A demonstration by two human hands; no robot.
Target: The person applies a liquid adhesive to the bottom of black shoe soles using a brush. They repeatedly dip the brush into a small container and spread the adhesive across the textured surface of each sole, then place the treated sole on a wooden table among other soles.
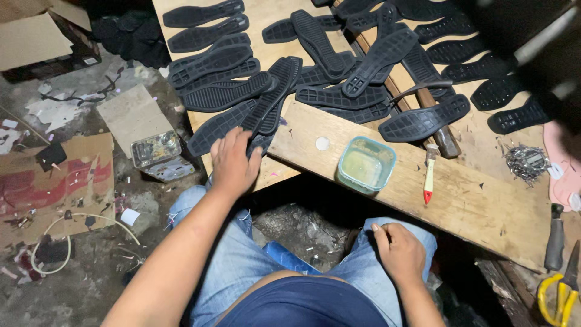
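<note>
- The left hand (pixel 233 162) lies palm down at the near edge of the table (pixel 484 206), fingers spread over the end of a black rubber shoe sole (pixel 261 143); the grip is flat and open, pressing on the sole rather than closed around it.
- That sole is dark, flat and long, with a ridged tread pattern, and most of it is hidden under the hand and under other soles.
- It belongs to a loose heap of soles (pixel 315 66) of the same kind, overlapping at many angles across the wooden boards.
- The right hand (pixel 399 251) rests on the right knee of the blue jeans (pixel 242 260), fingers curled loosely, holding nothing.
- Just beside the heap stands a small green tub (pixel 365 165) of pale glue, with a red-tipped brush (pixel 429 178) near it.
</note>
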